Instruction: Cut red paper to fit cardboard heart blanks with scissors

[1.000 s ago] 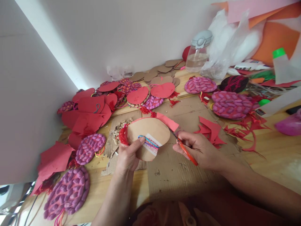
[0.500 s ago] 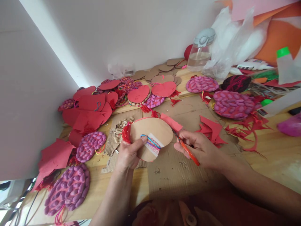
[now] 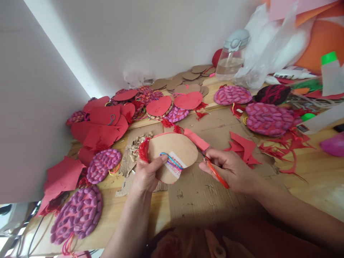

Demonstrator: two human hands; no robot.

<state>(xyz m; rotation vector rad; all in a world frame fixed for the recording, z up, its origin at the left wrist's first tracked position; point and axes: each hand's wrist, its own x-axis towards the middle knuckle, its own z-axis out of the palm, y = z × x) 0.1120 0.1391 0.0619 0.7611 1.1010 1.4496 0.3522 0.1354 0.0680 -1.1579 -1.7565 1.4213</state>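
Observation:
My left hand (image 3: 149, 172) grips a heart-shaped cardboard piece (image 3: 174, 143), thumb on top over a blue cord loop (image 3: 172, 159) fixed by a printed label (image 3: 174, 170). A red yarn tassel (image 3: 144, 149) hangs at its left edge. In my right hand (image 3: 228, 166) are orange-handled scissors (image 3: 216, 173), their blades at the cardboard's right edge. A strip of red paper (image 3: 196, 138) sticks out past that edge, beside the blades. Below lies a flat sheet of brown cardboard (image 3: 204, 200).
Red paper scraps (image 3: 243, 148) lie right of my hands. Pink-studded pieces (image 3: 77, 215) and red paper hearts (image 3: 102, 125) crowd the left. A water bottle (image 3: 231, 57) and plastic bag (image 3: 258, 53) stand at the back, near cardboard shapes (image 3: 174, 84). A glue bottle (image 3: 322, 122) lies right.
The view has shifted very slightly. Both hands, the cardboard piece and the scissors keep nearly the same places, with the blades still at the right edge.

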